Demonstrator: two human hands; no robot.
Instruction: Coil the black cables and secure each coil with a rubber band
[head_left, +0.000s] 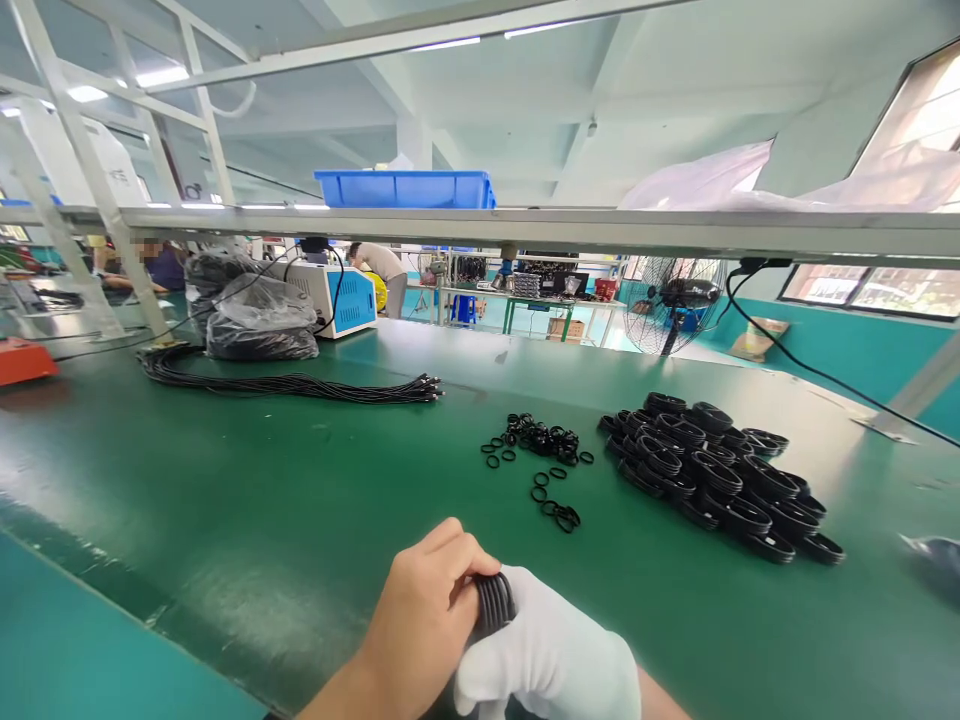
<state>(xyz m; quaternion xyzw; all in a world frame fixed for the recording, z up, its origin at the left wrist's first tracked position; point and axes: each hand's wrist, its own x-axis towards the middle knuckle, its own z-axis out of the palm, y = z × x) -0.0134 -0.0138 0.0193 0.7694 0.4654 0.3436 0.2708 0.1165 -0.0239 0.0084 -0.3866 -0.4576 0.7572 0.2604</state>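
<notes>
A coiled black cable [495, 603] is gripped between my two hands low in the middle of the head view, near the table's front edge. My bare left hand [431, 610] pinches the coil from the left. From the right, my right hand [551, 650] in a white glove wraps round its other side; part of the coil is hidden behind the fingers. Beyond the hands lie a small pile of black rings [551, 440] and several loose ones. Further right, a heap of coiled black cables [712, 470] rests on the green table [300, 500].
A bundle of straight black cables [300, 385] lies at the back left. Behind it are bagged items [262, 315] and a blue-and-white machine [352, 300]. Overhead runs a shelf [555, 228] with a blue bin [405, 190]. A fan [671, 300] and a person [382, 265] are further back.
</notes>
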